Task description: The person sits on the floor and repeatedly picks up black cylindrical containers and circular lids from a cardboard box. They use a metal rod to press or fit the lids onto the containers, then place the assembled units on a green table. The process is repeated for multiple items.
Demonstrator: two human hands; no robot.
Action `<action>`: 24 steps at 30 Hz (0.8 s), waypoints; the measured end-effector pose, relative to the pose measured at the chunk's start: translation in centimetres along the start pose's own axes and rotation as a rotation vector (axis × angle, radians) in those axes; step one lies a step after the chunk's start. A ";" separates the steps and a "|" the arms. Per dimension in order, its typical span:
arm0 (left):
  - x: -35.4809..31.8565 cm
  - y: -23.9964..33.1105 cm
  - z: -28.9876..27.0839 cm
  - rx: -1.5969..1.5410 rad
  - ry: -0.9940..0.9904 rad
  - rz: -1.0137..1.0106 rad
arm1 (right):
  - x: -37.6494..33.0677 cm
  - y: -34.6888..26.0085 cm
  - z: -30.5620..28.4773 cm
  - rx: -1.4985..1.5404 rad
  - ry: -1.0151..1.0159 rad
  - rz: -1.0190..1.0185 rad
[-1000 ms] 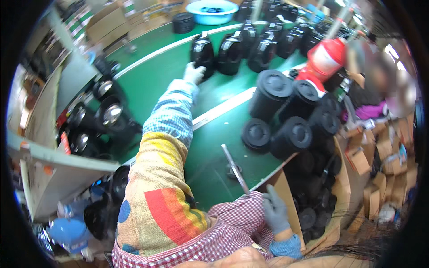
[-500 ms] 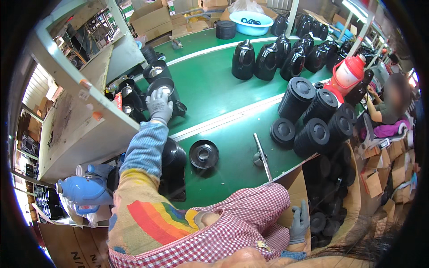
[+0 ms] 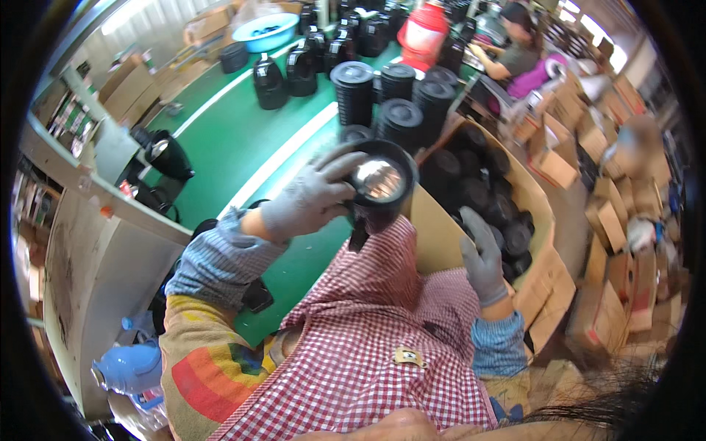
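Item in hand: black kettle body [image 3: 379,187], round, glossy black shell, open top facing you, with a bright reflective metal floor inside that catches the light. A dark tab or handle part hangs from its lower edge; its exact form is too blurred to tell.

Location: held up in the air in front of your chest, above the near edge of the green surface [image 3: 243,140] and just beside the open cardboard box [image 3: 441,235].

Left hand [image 3: 309,198]: grey glove, grip closed around the kettle body from its left side, fingers curled over the rim, thumb below.

Right hand [image 3: 482,257]: grey glove, fingers loosely spread, holding nothing, resting against the inner wall of the cardboard box, well apart from the kettle body.

Your clothing: red-and-white checked apron [image 3: 368,345], blue sleeve cuffs over a yellow sleeve with rainbow stripes.

Surroundings:
- Cardboard box filled with round black lids or bases [image 3: 493,191], closely packed.
- Stacks of black cylindrical parts [image 3: 397,95] on the surface beyond the box.
- Row of black kettle shells [image 3: 294,66] farther along the surface.
- Pale blue basin [image 3: 263,31] at the far end.
- Red container [image 3: 423,29] near the top.
- Another person [image 3: 515,51] seated at the far right.
- Brown cartons [image 3: 610,213] stacked at right.
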State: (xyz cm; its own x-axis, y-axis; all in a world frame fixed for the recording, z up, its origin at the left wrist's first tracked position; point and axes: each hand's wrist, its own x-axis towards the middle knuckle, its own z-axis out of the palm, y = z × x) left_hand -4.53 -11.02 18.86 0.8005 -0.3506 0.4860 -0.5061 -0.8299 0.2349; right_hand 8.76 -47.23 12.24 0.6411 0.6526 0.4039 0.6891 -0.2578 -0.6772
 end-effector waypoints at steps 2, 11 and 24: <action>3.1 1.9 4.1 -0.186 -0.093 0.118 | -0.8 0.6 -0.6 0.160 0.101 0.114; 2.9 3.4 24.1 -1.241 -0.649 0.010 | -13.7 3.5 2.9 0.183 0.083 0.463; 5.2 9.1 22.0 -0.753 -0.642 -0.270 | -11.6 10.2 0.5 0.375 -0.198 0.574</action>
State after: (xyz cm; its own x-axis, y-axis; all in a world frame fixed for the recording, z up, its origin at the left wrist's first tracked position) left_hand 2.07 -29.96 5.02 0.8262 -0.5426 -0.1517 -0.1767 -0.5053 0.8446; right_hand 8.24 -57.08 0.34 0.7701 0.6134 -0.1752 0.0753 -0.3602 -0.9299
